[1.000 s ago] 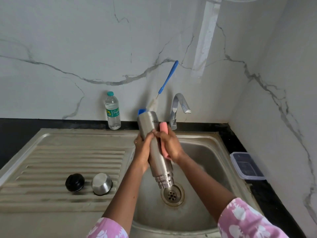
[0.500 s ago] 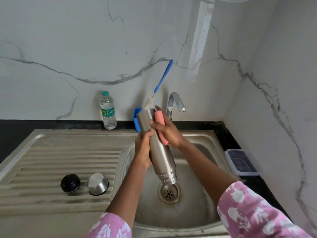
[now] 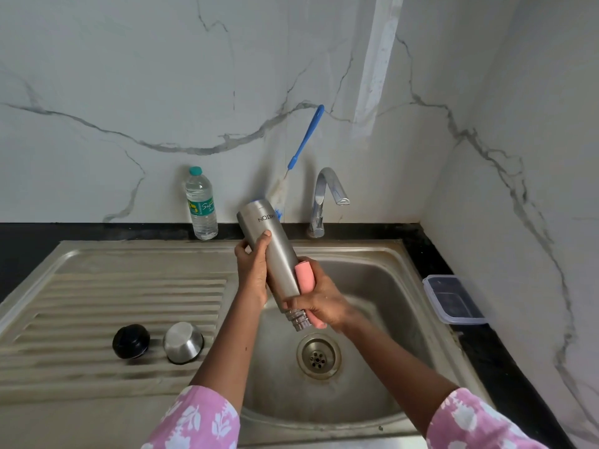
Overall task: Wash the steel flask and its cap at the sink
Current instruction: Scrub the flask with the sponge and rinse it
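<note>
I hold the steel flask upside down and tilted over the sink basin, its threaded mouth pointing down toward the drain. My left hand grips the flask's body from the left. My right hand wraps a pink sponge around the flask's lower part near the neck. On the ribbed drainboard lie the steel cap, and to its left the black inner stopper.
A tap stands behind the basin, no water visibly running. A blue-handled bottle brush leans on the marble wall. A plastic water bottle stands on the black counter, and a clear lidded box sits at the right.
My right hand has slid the pink sponge down the flask from its upper end to near the neck. The flask has stayed tilted in my left hand.
</note>
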